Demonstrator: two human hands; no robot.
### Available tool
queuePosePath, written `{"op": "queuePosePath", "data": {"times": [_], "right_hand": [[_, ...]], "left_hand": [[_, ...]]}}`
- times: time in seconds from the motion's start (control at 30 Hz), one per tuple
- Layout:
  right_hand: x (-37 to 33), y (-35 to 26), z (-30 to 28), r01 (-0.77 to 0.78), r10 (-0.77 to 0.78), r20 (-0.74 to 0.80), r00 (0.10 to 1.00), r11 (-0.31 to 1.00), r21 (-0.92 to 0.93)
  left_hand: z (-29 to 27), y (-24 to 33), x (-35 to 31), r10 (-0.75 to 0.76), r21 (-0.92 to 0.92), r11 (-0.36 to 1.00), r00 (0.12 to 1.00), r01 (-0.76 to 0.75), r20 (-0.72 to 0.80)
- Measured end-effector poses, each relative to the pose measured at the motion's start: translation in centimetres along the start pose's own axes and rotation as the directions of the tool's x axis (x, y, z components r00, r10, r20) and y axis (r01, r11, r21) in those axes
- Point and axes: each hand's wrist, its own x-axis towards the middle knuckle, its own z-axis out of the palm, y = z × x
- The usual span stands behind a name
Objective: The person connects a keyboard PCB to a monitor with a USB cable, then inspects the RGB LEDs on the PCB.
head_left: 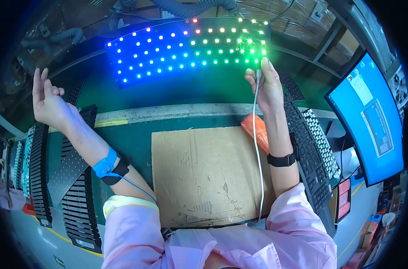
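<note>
A dark keyboard circuit board (177, 53) is held up at the far side of the bench, its rows of small LEDs lit blue at the left, green at the right and a few red along the top. My right hand (271, 83) grips its lower right corner, thumb in front, where the plug of a white cable (256, 130) meets the board. That cable hangs down across the cardboard. Off to the left, my left hand (54, 101) is raised with some fingers stretched out and others curled, holding nothing. A blue wrist strap (106, 165) with a cord circles my left forearm.
A cardboard sheet (204, 179) lies before me on the green bench, with an orange packet (254, 130) at its far right. Black slotted racks (80, 210) and a perforated plate (67, 175) stand left. Keyboards (309, 152) and a lit monitor (370, 116) are right.
</note>
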Motion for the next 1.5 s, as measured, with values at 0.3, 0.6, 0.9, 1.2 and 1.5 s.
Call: {"op": "queuePosePath", "data": {"times": [0.3, 0.6, 0.9, 1.2, 1.5], "right_hand": [[-0.9, 0.2, 2.1, -0.165, 0.098, -0.281, 0.955, 0.960, -0.227], [-0.7, -1.1, 2.0, -0.285, 0.276, -0.090, 0.957, 0.836, -0.469], [-0.5, 2.5, 0.9, -0.128, 0.025, -0.167, 0.986, 0.757, -0.641], [0.5, 7.5, -0.1, -0.275, -0.103, -0.505, 0.857, 0.738, -0.616], [-1.4, 7.6, 2.4, -0.248, 0.129, -0.544, 0.829, 0.957, -0.150]], "left_hand": [[12.9, -0.5, -14.0, 0.338, 0.020, 0.591, 0.270, -0.806, 0.901], [16.3, -3.9, -14.3, 0.121, 0.098, 0.533, 0.191, -0.840, 0.974], [17.9, -5.5, -14.6, -0.036, 0.124, 0.569, 0.126, -0.813, 0.991], [20.4, -9.6, -14.9, -0.219, -0.034, 0.526, -0.174, -0.850, 0.960], [21.8, -12.8, -10.5, -0.312, 0.323, 0.474, 0.187, -0.819, 0.932]]}}
